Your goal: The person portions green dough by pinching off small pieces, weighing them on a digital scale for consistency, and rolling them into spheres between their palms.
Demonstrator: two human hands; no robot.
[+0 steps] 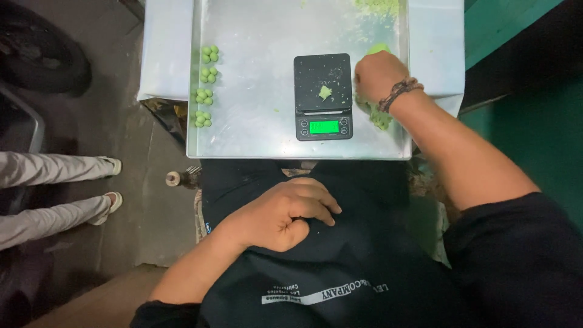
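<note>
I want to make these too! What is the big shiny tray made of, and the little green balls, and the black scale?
Tray: looks like bare metal, dull silver with soft reflections. Green balls: seem soft dough or paste, matte and slightly uneven; exactly what, I cannot tell. Scale: probably matte black plastic, with a glowing green screen.

A black digital kitchen scale point(323, 96) sits on the flat steel tray point(255, 130), right of centre. Small green dough balls point(206, 85) line the tray's left edge. A green dough lump point(380, 115) lies right of the scale, a dough scrap point(325, 92) on it.
</note>
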